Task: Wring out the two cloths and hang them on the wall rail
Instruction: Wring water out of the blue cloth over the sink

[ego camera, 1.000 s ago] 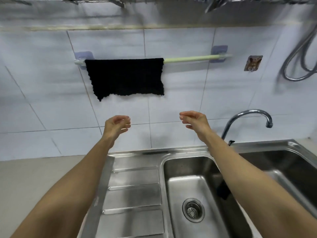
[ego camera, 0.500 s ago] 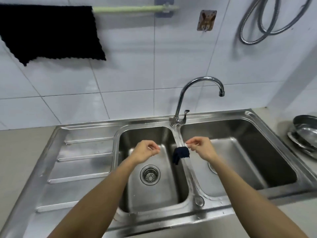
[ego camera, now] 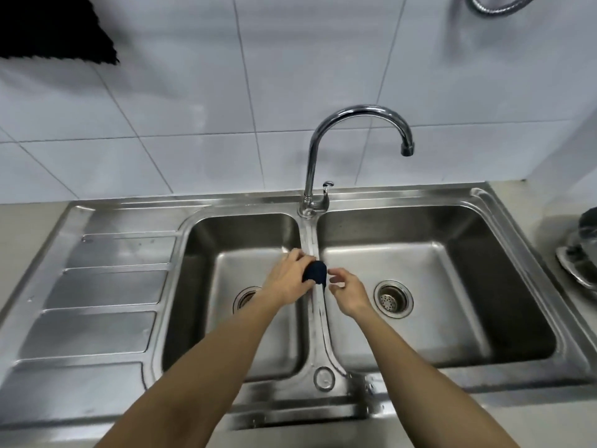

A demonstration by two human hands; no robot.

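Note:
A small dark blue cloth (ego camera: 316, 272) is bunched up over the divider between the two sink basins. My left hand (ego camera: 289, 279) is closed around its left side. My right hand (ego camera: 347, 289) hovers just right of the cloth, fingers curled and apart, not touching it as far as I can see. A black knitted cloth (ego camera: 58, 30) hangs on the wall at the top left; the rail it hangs from is out of frame.
The steel double sink (ego camera: 478, 202) has a drain in each basin and a draining board (ego camera: 106, 286) on the left. A chrome tap (ego camera: 326, 150) arches over the right basin. Metal bowls (ego camera: 578, 253) sit at the right edge. A hose (ego camera: 497, 4) hangs top right.
My view has dropped from the wall rail to the sink. Both hands came down to the divider; the right hand let go of the blue cloth and the left hand closed on it.

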